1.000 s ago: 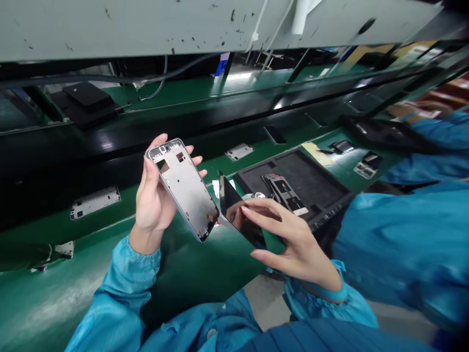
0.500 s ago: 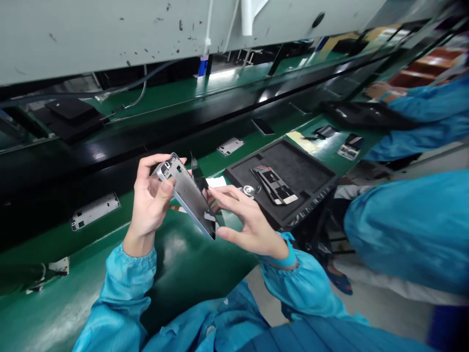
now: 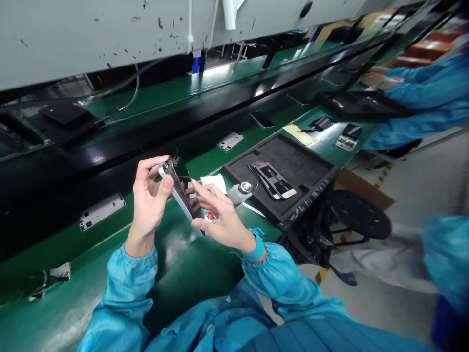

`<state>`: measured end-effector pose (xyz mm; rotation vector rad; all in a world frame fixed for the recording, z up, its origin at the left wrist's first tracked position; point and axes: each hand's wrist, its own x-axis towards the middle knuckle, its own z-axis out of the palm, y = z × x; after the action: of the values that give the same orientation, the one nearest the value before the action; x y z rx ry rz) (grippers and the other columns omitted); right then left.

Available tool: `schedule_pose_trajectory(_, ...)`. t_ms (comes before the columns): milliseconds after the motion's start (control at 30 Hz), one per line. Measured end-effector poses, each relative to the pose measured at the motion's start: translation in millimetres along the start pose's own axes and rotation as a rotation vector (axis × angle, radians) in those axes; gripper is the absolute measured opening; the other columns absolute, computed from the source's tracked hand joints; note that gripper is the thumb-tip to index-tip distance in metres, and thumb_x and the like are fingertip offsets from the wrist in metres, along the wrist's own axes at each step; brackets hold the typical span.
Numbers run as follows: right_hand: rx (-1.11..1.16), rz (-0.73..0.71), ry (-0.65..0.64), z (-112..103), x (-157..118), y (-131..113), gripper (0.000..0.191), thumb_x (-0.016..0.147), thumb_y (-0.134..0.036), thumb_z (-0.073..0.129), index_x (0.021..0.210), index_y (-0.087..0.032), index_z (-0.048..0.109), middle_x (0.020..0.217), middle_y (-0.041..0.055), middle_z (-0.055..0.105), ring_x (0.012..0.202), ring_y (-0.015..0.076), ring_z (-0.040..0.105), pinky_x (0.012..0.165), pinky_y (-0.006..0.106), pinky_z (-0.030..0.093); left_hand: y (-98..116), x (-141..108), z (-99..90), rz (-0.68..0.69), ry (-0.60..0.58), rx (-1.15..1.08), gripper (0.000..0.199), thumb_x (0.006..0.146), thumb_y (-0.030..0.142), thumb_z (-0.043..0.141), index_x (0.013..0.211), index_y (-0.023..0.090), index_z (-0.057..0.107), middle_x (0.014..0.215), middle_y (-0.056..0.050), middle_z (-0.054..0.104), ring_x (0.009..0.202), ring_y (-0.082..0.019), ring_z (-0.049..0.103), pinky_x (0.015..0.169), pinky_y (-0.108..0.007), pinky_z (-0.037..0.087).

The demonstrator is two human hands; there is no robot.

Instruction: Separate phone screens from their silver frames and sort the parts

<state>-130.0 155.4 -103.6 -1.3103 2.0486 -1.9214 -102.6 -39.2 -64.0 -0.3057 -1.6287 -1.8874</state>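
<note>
You've got left fingers (image 3: pixel 164 189) clamped on tilted phone frame (image 3: pixel 180 196), right fingers (image 3: pixel 209 194) pinching dark screen (image 3: pixel 186 179) beside it, above counter (image 3: pixel 179 252).

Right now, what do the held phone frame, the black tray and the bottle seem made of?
Phone frame: probably metal, satin-finished, from its silvery sheen along the edge.
Black tray: likely matte foam, given its dull, thick walls.
Bottle: perhaps translucent plastic, its pale body looking cloudy.

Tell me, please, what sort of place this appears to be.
Most likely a phone assembly or repair line: the left hand holds a phone frame, a black tray carries stacked phone parts, and another person's blue sleeve shows by a second tray along the green bench.
</note>
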Motion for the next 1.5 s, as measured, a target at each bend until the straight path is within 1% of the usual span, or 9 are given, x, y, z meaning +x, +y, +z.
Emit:
schedule_pose_trajectory(267,-0.207,-0.088,0.020,14,-2,23,0.078,0.095,-0.070,0.074,0.157,-0.025,0.063,0.145,0.0186,0.051,0.113,0.0294,0.067,0.105,0.057,0.063,5,-11,29.4,-0.208,0.100,-0.214,0.058,0.096,0.068,0.073,0.137,0.027,0.065,0.134,-0.013,0.075,0.116,-0.028,0.079,0.102,-0.042,0.064)
schedule_pose_trajectory(467,-0.142,0.007,0.169,8,0,11,0.083,0.106,-0.075,0.047,0.174,-0.029,0.035,0.177,0.0215,0.022,0.117,0.0271,0.068,0.099,0.049,0.064,5,-13,39.5,-0.364,0.074,-0.291,0.069,0.097,0.083,0.056,0.120,0.020,0.074,0.105,-0.012,0.083,0.095,-0.030,0.083,0.089,-0.046,0.069)
schedule_pose_trajectory(567,0.054,0.191,0.204,-7,13,-5,0.087,0.106,-0.083,0.033,0.161,-0.018,0.052,0.124,0.0181,0.073,0.074,0.0178,0.065,0.062,0.031,0.059,9,-17,45.2,-0.353,0.008,-0.214,0.068,0.098,0.081,0.057,0.106,0.018,0.080,0.103,-0.013,0.083,0.097,-0.031,0.082,0.090,-0.045,0.068)
schedule_pose_trajectory(633,0.136,0.321,0.139,-15,21,-13,0.090,0.104,-0.087,0.029,0.125,-0.012,0.075,0.067,0.0036,0.065,0.049,0.0135,0.049,0.046,0.026,0.044,10,-21,49.8,-0.342,-0.039,-0.166,0.065,0.099,0.077,0.059,0.101,0.017,0.083,0.106,-0.013,0.084,0.101,-0.032,0.082,0.095,-0.045,0.067)
schedule_pose_trajectory(700,0.172,0.365,0.122,-19,22,-19,0.088,0.100,-0.092,0.035,0.090,-0.014,0.074,0.046,-0.0038,0.045,0.042,0.0124,0.041,0.042,0.026,0.035,12,-25,53.1,-0.346,-0.085,-0.148,0.063,0.101,0.075,0.059,0.103,0.017,0.084,0.107,-0.013,0.084,0.100,-0.032,0.082,0.095,-0.045,0.066)
schedule_pose_trajectory(867,0.176,0.303,0.127,-22,11,-35,0.078,0.099,-0.091,0.042,0.085,-0.019,0.070,0.047,-0.0052,0.044,0.040,0.0124,0.038,0.040,0.029,0.031,20,-33,55.2,-0.314,-0.152,-0.144,0.057,0.106,0.069,0.055,0.111,0.021,0.085,0.101,-0.011,0.085,0.084,-0.028,0.081,0.083,-0.041,0.066)
schedule_pose_trajectory(1233,0.039,0.182,0.203,-23,24,-35,0.072,0.095,-0.086,0.058,0.069,-0.019,0.066,0.058,-0.0003,0.052,0.059,0.0163,0.052,0.056,0.030,0.044,13,-35,59.6,-0.085,-0.104,0.091,0.045,0.106,0.060,0.061,0.110,0.023,0.086,0.113,-0.010,0.084,0.107,-0.029,0.078,0.100,-0.039,0.058)
schedule_pose_trajectory(1433,0.141,0.340,0.098,-27,21,-14,0.083,0.096,-0.094,0.040,0.067,-0.020,0.063,0.047,-0.0032,0.044,0.044,0.0139,0.042,0.044,0.028,0.039,9,-26,56.4,-0.195,-0.108,0.074,0.049,0.100,0.066,0.068,0.096,0.021,0.087,0.105,-0.011,0.084,0.101,-0.029,0.079,0.097,-0.038,0.058)
schedule_pose_trajectory(1500,0.071,0.302,0.088,-28,18,-13,0.077,0.098,-0.090,0.046,0.087,-0.018,0.073,0.061,0.0000,0.059,0.057,0.0168,0.056,0.057,0.029,0.052,6,-21,53.3,-0.249,-0.003,0.006,0.049,0.096,0.067,0.074,0.094,0.019,0.084,0.102,-0.011,0.084,0.099,-0.028,0.079,0.095,-0.038,0.060)
